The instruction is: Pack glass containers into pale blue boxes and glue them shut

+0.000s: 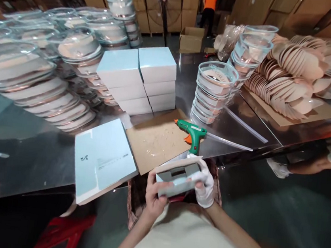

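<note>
Close to my body, a small pale blue-grey cardboard box (179, 188) is held between both hands, its end flaps folded inward around a dark opening. My left hand (155, 196), bare, grips the left end with the thumb in front. My right hand (206, 188), in a white glove, closes round the right end. Just beyond them a green glue gun (194, 133) with an orange trigger lies on a sheet of brown cardboard (154, 140). Left of the sheet is a flat light-blue box (104, 159) with printing on it.
Stacked light-blue and white boxes (149, 80) stand behind the cardboard. Tall stacks of clear round containers (213, 91) rise on both sides. Clear glue sticks (231, 141) lie right of the gun. Fanned pale curved pieces (293, 75) fill the right. A person (210, 1) in orange stands far back.
</note>
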`<state>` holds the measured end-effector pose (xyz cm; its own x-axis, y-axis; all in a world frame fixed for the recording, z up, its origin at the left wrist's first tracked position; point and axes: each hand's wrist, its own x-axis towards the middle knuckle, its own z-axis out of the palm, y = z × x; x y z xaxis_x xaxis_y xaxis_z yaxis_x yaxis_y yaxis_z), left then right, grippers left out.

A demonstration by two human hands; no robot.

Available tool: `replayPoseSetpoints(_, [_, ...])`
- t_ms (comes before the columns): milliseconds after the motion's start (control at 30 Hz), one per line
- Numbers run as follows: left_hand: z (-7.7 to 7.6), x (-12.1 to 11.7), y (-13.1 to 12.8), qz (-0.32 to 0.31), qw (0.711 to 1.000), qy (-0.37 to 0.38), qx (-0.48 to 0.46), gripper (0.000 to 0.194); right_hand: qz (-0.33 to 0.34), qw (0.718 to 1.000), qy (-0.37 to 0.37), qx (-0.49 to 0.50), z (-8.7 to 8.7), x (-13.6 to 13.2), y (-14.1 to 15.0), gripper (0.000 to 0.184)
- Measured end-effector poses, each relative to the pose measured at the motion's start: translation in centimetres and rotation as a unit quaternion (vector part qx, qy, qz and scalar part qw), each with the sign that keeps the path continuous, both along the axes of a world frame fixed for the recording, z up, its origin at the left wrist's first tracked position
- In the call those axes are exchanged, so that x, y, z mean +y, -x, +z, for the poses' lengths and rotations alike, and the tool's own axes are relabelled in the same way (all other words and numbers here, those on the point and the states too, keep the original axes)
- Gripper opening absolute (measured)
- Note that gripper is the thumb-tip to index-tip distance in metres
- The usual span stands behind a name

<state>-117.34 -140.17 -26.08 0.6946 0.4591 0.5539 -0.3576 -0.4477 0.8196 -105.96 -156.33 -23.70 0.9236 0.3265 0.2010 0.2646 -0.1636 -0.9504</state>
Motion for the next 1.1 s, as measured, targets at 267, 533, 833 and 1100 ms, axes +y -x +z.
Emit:
replayPoseSetpoints(267, [1.7, -0.2, -1.3, -0.087, 0.996, -0.021, -0.004, 0.045, -0.118, 0.979, -0.163, 0.046, 0.5, 0.5, -0.4, 0.059])
replayPoseSetpoints(533, [0.8, 1.4, -0.5, 0.041, 0.996, -0.032, 0.078, 0.028, -0.112, 0.939, 0.319, 0.068, 4.6, 0.7, -10.7, 0.046])
replayPoseSetpoints(833, [0.1, 2.1, -0.2, 0.071, 0.986, 0.083, 0.129, 0.026, -0.083, 0.950, 0.231, 0.195, 4.4, 2.5, -12.8, 0.024])
replayPoseSetpoints(1100, [1.1, 1.6, -0.9, 0.092, 0.967, 0.190, 0.143, 0.029, -0.030, 0.973, -0.085, 0.210, 7.7, 0.2, -6.9, 0.053])
